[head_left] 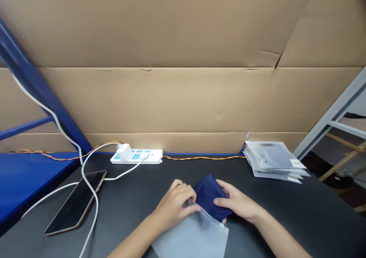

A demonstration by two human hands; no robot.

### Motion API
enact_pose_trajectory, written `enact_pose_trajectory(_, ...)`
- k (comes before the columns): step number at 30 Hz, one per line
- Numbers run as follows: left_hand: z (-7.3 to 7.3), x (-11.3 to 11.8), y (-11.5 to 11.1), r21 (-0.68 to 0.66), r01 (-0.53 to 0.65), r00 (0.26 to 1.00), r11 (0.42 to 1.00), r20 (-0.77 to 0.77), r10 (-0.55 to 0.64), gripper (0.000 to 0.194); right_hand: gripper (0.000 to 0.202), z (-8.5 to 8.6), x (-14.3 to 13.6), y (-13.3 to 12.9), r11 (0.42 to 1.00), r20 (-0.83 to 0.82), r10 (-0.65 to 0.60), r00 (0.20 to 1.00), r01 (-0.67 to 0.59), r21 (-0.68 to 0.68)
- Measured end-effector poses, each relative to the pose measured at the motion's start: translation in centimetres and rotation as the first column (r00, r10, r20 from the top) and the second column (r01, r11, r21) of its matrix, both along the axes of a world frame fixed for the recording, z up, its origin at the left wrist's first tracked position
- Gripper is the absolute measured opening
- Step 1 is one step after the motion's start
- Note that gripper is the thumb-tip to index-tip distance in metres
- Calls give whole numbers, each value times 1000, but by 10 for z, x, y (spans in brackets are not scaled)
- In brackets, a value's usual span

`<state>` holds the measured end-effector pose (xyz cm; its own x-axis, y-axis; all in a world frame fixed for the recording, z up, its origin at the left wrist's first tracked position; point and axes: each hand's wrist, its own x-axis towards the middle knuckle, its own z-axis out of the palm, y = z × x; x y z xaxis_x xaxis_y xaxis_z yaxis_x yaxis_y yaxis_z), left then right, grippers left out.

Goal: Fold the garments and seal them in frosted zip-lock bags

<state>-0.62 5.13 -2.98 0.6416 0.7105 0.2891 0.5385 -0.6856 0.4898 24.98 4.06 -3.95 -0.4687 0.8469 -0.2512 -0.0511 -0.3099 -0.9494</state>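
We are facing a cardboard wall [177, 29] that is spanning the view from nine o'clock through twelve to three. Below it, a black tabletop [183, 174] is stretching from eight to four o'clock, with a blue surface [25, 181] lying beside it at eight. A blue post [37, 71] is slanting down at ten to nine o'clock, and a grey post [328, 115] is slanting at three.

At six o'clock we are keeping a translucent zip bag [197, 239] over the tabletop. Our left hand [177, 202] is gripping its upper edge, thumb in front and fingers curling over the top. Toward eight, a dark-screened phone [71, 208] is lying flat, a white cable [95, 200] crossing over it. Between three and four, a stack of clear folders [276, 162] is resting near the wall.

Nearer the centre at eight, a white power strip [156, 157] is lying along the wall. At five, our right hand [238, 204] is holding a folded navy cloth [208, 197], thumb on top, against the bag's zip edge; we are unable to tell whether any of it is sitting inside. A white adapter [124, 152] is standing on the strip, and a pen [247, 136] is poking up behind the folders.
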Motion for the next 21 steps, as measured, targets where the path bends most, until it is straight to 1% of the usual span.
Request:
enact_pose_trajectory(2,-1,0,1,30,-12,1000,999,-24,13,29,68,-1,-5,0,1000,16,-2,1000,2,12)
enact_pose_trajectory(3,-2,-1,2,42,-29,999,999,-35,31,30,66,-1,-6,0,1000,29,20,999,-21,11)
enact_pose_trajectory(6,-6,-4,4,54,-75,996,996,-37,77,32,56,-1,-2,0,988,58,154,986,-155,2)
enact_pose_trajectory(8,-10,-4,4,49,-75,997,996,-2,75,32,50,-1,-1,0,970,50,245,968,-244,-17)
enact_pose_trajectory(9,-11,-3,4,50,-67,998,996,24,66,33,50,-1,-3,-1,962,38,271,962,-270,-30)
enact_pose_trajectory(10,-13,-2,3,58,-59,997,997,56,55,34,51,-2,-6,-3,961,21,276,961,-275,-41)
enact_pose_trajectory(13,-14,1,1,82,-40,990,996,139,28,37,58,-5,-20,-8,977,-56,205,977,-208,-49)
enact_pose_trajectory(15,-15,1,1,86,-44,985,995,168,29,39,64,-7,-27,-10,977,-106,192,976,-200,-72)
enact_pose_trajectory(17,-14,1,0,85,-53,983,995,178,38,40,70,-9,-28,-12,957,-116,249,961,-263,-124)
enact_pose_trajectory(19,-13,3,-1,73,-45,983,996,180,31,39,71,-11,-25,-13,924,-97,324,941,-336,-181)
enact_pose_trajectory(21,-10,4,-3,40,-19,983,999,184,12,37,72,-12,-22,-13,906,-83,359,930,-369,-206)
